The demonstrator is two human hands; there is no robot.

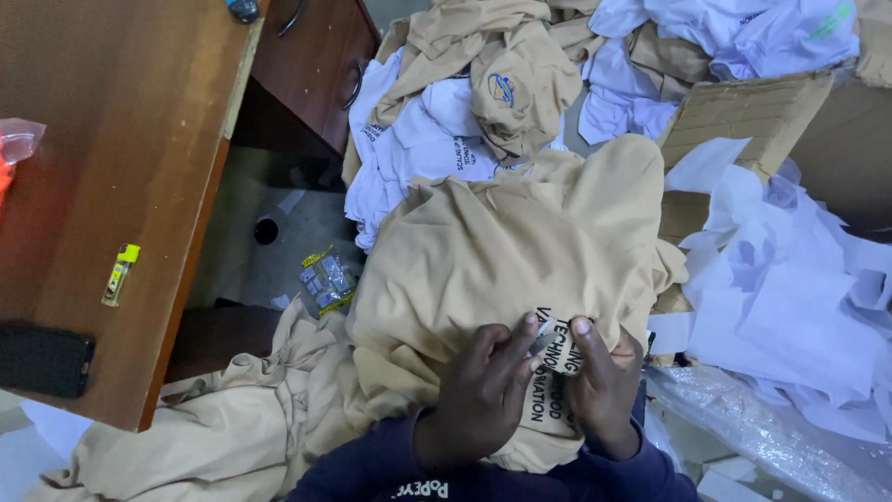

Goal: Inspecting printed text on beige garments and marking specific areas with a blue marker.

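Observation:
A tan shirt (pixel 506 246) lies spread over my lap, with a black printed patch (pixel 550 389) near its lower edge. My left hand (pixel 483 390) rests on the shirt, its thumb and fingers pinching a small grey strip at the patch's top edge. My right hand (pixel 604 381) grips the fabric just right of the patch, thumb pointing up beside the strip. Both hands nearly touch above the print. My dark blue sleeves show at the bottom.
A brown wooden desk (pixel 139 139) at left holds a yellow lighter (pixel 120 273), a black phone (pixel 42 358) and a pink bag. White shirts (pixel 418 139) and more tan shirts (pixel 502 65) pile ahead. A cardboard box (pixel 743 112), white paper sheets (pixel 790 288) and clear plastic lie at right.

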